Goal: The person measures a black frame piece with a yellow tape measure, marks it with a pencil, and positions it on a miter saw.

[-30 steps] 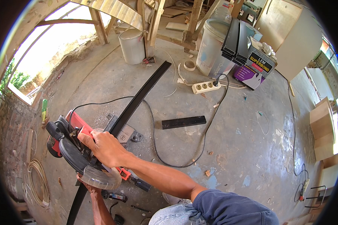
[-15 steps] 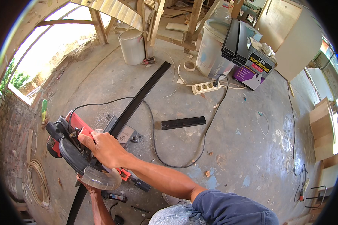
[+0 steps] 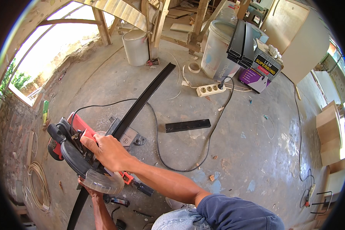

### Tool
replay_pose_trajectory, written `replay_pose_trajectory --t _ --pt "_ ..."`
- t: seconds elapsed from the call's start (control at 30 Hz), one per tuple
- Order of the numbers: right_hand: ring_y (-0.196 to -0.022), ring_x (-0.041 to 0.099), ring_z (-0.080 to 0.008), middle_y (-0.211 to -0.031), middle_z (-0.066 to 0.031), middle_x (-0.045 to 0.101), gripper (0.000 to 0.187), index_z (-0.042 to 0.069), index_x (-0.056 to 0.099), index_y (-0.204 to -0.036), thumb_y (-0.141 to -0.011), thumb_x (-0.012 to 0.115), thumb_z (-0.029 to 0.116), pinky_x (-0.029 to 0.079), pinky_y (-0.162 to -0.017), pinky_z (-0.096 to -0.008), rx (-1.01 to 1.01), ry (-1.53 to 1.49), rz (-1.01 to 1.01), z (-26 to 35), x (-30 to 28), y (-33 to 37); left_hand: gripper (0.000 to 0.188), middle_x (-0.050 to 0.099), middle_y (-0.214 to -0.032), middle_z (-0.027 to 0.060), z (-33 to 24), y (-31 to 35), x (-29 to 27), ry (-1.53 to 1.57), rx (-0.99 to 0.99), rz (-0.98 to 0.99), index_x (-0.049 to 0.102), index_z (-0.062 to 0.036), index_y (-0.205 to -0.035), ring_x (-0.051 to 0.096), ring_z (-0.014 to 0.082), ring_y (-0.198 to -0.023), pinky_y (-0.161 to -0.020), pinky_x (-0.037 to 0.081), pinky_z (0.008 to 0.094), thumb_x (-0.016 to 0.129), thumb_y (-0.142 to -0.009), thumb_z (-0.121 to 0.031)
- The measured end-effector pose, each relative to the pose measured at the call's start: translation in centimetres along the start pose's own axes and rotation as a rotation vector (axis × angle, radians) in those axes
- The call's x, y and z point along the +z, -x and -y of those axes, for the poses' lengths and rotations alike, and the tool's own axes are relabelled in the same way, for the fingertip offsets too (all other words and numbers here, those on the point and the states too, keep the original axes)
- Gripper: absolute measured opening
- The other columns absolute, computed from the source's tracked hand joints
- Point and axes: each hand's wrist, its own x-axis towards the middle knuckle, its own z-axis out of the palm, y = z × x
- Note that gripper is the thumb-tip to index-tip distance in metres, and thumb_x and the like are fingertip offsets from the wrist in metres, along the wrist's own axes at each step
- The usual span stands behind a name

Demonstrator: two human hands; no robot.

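A red and black miter saw [image 3: 73, 153] stands on the concrete floor at the left. My right hand [image 3: 110, 153] is closed around its red handle. A long black strip [image 3: 146, 96] lies slantwise across the saw's grey base [image 3: 131, 137] and comes out again on the near side, below the clear blade guard [image 3: 103, 183]. My left hand [image 3: 92, 190] grips the strip's near part beside the saw; the guard hides some of its fingers. A short black piece [image 3: 188, 125] of similar material lies apart on the floor to the right.
A black cord [image 3: 157, 153] loops over the floor to a white power strip [image 3: 211, 90]. Behind stand a large bucket [image 3: 214, 46] and boxes [image 3: 255, 80] with black strips on top. A coiled cable [image 3: 38, 184] lies left. An orange-and-black clamp [image 3: 132, 181] sticks out beside the saw.
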Motion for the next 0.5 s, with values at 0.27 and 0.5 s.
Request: replay_pose_trajectory --t 0.27,0.5 --pt "-0.070 0.065 -0.0405 -0.070 -0.0241 0.062 0.078 -0.008 0.061 -0.089 -0.105 0.039 0.065 0.049 -0.071 -0.0485 -0.006 -0.025 -0.010 -0.2 0.1 0.1 0.063 0.045 -0.139 0.0284 0.2 0.1 1.3 0.299 -0.159 -0.011 0.068 -0.0028 -0.115 0.029 0.0507 -0.132 -0.114 0.029 0.0632 0.087 -0.068 -0.040" --pt "-0.072 0.065 -0.0409 -0.073 -0.0257 0.063 0.078 -0.008 0.061 -0.090 -0.105 0.039 0.065 0.049 -0.072 -0.0493 0.001 0.004 -0.013 -0.3 0.1 0.1 0.052 0.056 -0.131 0.0207 -1.2 -0.4 -0.8 0.393 -0.171 -0.001 0.071 -0.0047 -0.108 0.030 0.0498 -0.130 -0.113 0.028 0.0628 0.084 -0.071 -0.037"
